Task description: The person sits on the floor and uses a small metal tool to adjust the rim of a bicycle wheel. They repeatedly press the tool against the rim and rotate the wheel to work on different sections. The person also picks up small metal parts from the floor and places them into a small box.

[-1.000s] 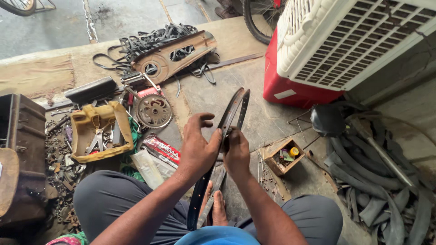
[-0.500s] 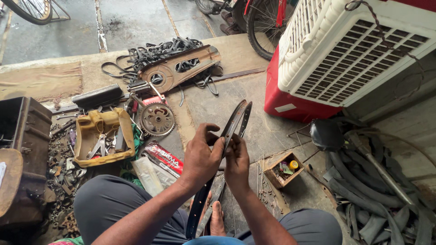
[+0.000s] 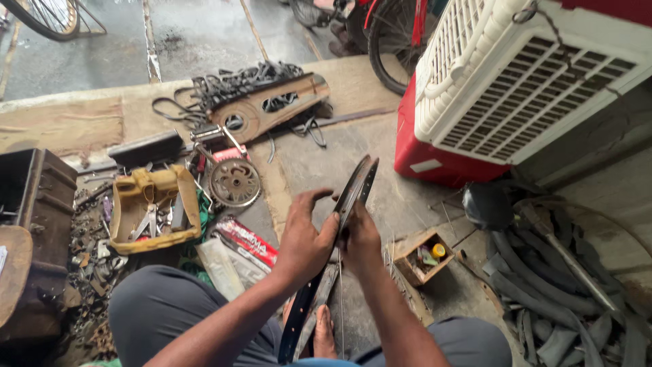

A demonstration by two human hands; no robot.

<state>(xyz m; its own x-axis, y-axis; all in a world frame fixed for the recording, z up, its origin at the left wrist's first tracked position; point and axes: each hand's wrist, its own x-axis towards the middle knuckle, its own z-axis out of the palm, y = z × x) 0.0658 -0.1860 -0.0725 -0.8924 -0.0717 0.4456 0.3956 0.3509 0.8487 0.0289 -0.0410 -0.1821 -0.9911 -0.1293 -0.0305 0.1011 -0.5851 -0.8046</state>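
A dark bicycle wheel rim (image 3: pixel 358 185) stands on edge between my knees, running from the floor by my foot up past my hands. My left hand (image 3: pixel 305 239) grips the rim from the left, thumb against it and fingers partly spread. My right hand (image 3: pixel 361 239) is closed on the rim's right side, touching the left hand. A thin spoke hangs down below the hands.
A yellow tray of tools (image 3: pixel 153 209) and a round sprocket (image 3: pixel 234 182) lie at the left. A small wooden box of parts (image 3: pixel 425 257) sits at the right. Old tyres and tubes (image 3: pixel 564 285) pile at far right. A red and white air cooler (image 3: pixel 516 81) stands behind.
The camera has tilted so the scene sits lower in view. My left fingers have opened slightly on the rim; both hands stay on it.
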